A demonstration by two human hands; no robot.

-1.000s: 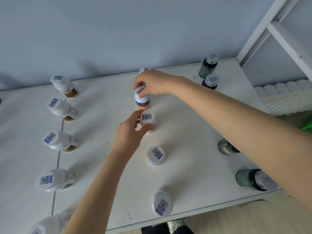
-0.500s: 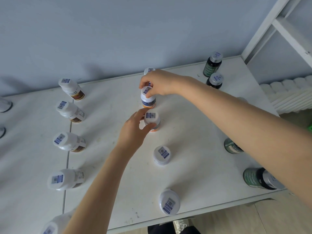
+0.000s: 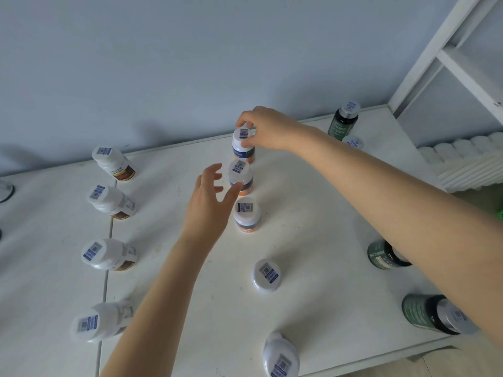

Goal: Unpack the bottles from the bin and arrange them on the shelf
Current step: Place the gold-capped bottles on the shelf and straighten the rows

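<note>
White bottles with orange bands stand in a middle row on the white shelf (image 3: 313, 213). My right hand (image 3: 266, 129) grips the white cap of the far bottle (image 3: 243, 146) in that row. My left hand (image 3: 211, 202) hovers with fingers spread just left of the second bottle (image 3: 240, 178), its thumb near the bottle's side and holding nothing. A third bottle (image 3: 247, 217), a fourth (image 3: 266, 274) and a fifth (image 3: 280, 357) follow toward the front edge.
Several white bottles with brown labels form a column on the left, such as one (image 3: 111, 201). Dark green bottles stand along the right, one (image 3: 343, 121) at the back and one (image 3: 435, 314) near the front. A white shelf frame (image 3: 462, 50) rises at right.
My left hand has let go of the second bottle and opened, drawing back to the left. My right hand stays on the far bottle's cap. The view has shifted closer.
</note>
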